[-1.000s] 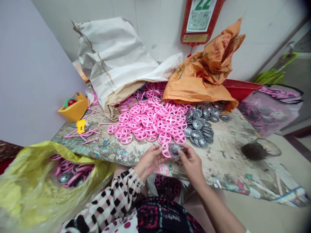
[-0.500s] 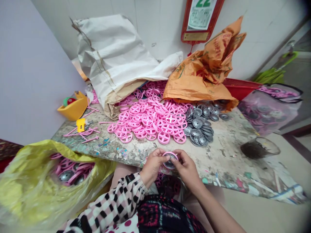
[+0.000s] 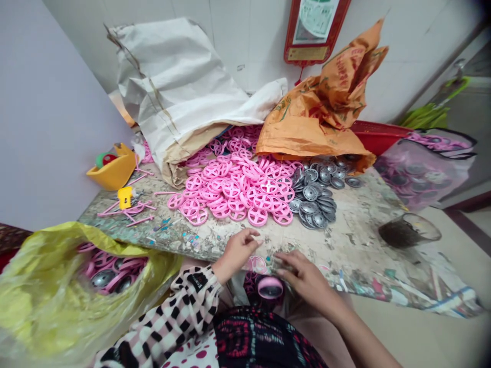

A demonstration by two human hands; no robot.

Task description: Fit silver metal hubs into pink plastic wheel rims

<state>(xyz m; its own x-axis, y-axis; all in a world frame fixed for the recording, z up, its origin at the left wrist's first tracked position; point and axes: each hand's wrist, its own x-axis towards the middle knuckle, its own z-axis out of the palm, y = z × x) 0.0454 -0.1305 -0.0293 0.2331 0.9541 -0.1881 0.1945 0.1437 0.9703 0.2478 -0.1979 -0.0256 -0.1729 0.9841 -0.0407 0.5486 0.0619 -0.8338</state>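
Note:
A pink toy wheel with a dark grey centre [image 3: 270,288] is in the air below the table edge, apart from both hands, over more pink and dark parts between the knees. My left hand [image 3: 238,253] is above the table's front edge, fingers apart and holding nothing. To its right, my right hand [image 3: 301,273] has its fingers spread close above the loose wheel, with nothing in them. Beyond the hands lies a heap of pink wheel rims [image 3: 232,189]. Grey hubcaps [image 3: 316,204] are piled against its right side.
A white sack [image 3: 180,76] and an orange sack [image 3: 318,128] lie behind the heaps. At left are a yellow scoop-like container [image 3: 111,175], pink rods [image 3: 140,221] and a yellow bag [image 3: 42,286] of wheels. A glass of dark contents [image 3: 408,232] stands at right.
Both hands have let go of the pink and grey wheel and moved apart. The wheel has dropped from between the fingers to below the table edge.

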